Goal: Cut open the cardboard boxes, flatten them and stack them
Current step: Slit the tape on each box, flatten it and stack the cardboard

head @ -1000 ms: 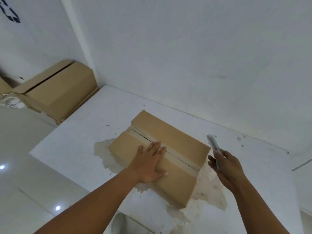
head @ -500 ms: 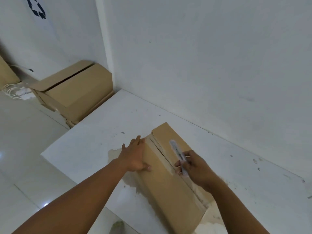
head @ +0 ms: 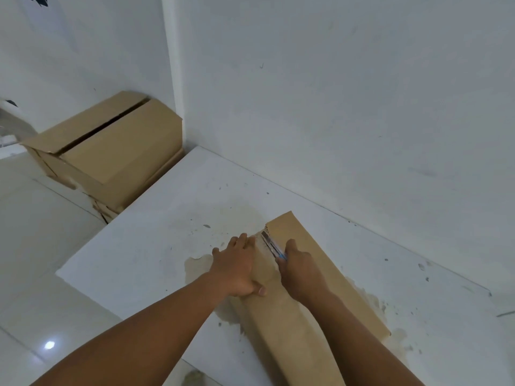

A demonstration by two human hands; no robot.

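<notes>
Head view: a flat brown cardboard box (head: 281,330) lies on the near right part of a white tabletop (head: 139,246), its long side running away from the person towards the wall. A taped seam runs down the middle of its top.

The left hand (head: 237,270) lies flat on the left half of the box near its far end. Its fingers are straight and close together along the box's left edge, and the thumb rests on the cardboard.

The right hand (head: 299,271) is curled round the handle of a slim grey utility knife with a blue part (head: 272,246). The knife points away from the person, its tip at the far end of the seam, just beside the left fingertips.

Under and around the box, the table's white surface has worn away into pale tan patches (head: 199,267), with dark specks scattered nearby.

Beyond the table's left corner, a larger brown cardboard carton (head: 117,154) sits on the glossy white tiled floor (head: 33,240), against the white wall (head: 334,93). Its top flaps are slightly parted.
</notes>
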